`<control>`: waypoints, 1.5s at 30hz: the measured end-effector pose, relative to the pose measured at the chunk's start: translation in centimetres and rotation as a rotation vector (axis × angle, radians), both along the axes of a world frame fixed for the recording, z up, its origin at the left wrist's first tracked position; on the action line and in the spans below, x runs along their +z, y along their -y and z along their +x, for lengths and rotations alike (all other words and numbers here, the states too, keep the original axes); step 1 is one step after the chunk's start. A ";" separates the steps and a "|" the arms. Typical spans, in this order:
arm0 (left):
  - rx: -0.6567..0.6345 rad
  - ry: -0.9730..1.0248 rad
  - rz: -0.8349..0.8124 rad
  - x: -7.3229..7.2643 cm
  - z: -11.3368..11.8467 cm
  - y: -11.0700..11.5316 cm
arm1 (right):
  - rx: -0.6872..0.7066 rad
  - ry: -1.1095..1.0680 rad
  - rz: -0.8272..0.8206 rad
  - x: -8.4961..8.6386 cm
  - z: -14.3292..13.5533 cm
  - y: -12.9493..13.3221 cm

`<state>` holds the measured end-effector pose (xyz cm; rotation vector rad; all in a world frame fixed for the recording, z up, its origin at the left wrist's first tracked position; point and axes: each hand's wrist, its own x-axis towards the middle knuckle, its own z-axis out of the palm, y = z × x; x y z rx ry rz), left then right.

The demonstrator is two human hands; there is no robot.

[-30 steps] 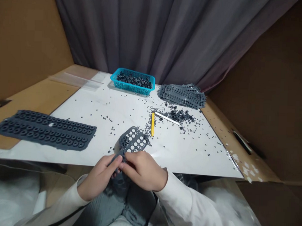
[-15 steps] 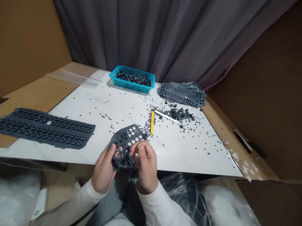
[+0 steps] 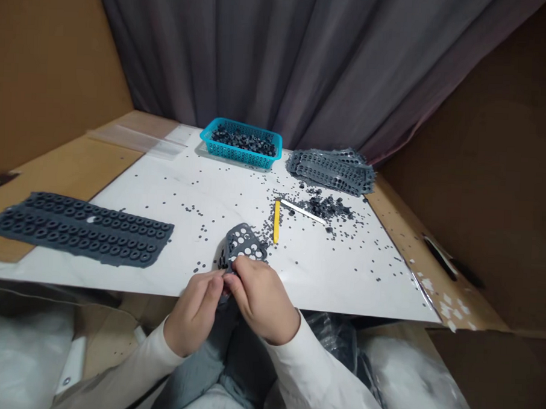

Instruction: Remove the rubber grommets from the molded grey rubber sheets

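A dark grey rubber sheet with punched holes (image 3: 245,242) is bunched up at the table's front edge, its far end resting over the white surface. My left hand (image 3: 195,309) grips its near left part with fingers closed. Against it, my right hand (image 3: 262,297) pinches the sheet from above, the fingertips of both hands nearly touching. The part between my fingers is mostly hidden. To the left lies a flat sheet with rows of thick rings (image 3: 79,229). A yellow stick (image 3: 276,221) and a white stick (image 3: 303,212) lie beyond my right hand.
A turquoise basket (image 3: 241,155) of small dark parts stands at the back. Beside it are stacked holed sheets (image 3: 331,171). A heap of dark pieces (image 3: 329,207) and scattered small discs cover parts of the white table (image 3: 332,291). Clear plastic (image 3: 140,139) lies back left.
My hands have come together, and my right hand has turned over the sheet. The sheet is now more folded and bunched, with less of it showing on the left.
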<state>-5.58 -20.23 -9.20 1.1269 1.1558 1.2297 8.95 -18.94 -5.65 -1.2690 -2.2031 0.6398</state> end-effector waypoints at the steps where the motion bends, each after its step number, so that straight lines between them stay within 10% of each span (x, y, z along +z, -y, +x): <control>1: -0.031 -0.016 0.000 0.0 0.1 -0.1 | 0.020 -0.049 -0.013 -0.2 0.0 -0.1; 12: 0.291 0.595 -0.461 0.9 2.6 -0.5 | -0.322 -1.054 -0.216 -3.7 -3.2 0.0; 17: 0.396 0.768 -0.417 1.3 2.6 -1.2 | -0.320 -1.333 -0.243 -3.6 -3.6 -0.2; 35: -0.023 0.292 -0.284 -1.1 -1.6 0.1 | -0.083 -0.516 -0.427 -1.4 -1.6 0.2; 45: -0.282 -0.045 -0.114 1.3 -2.9 -2.3 | 0.068 -0.575 -0.234 -1.5 -1.9 0.0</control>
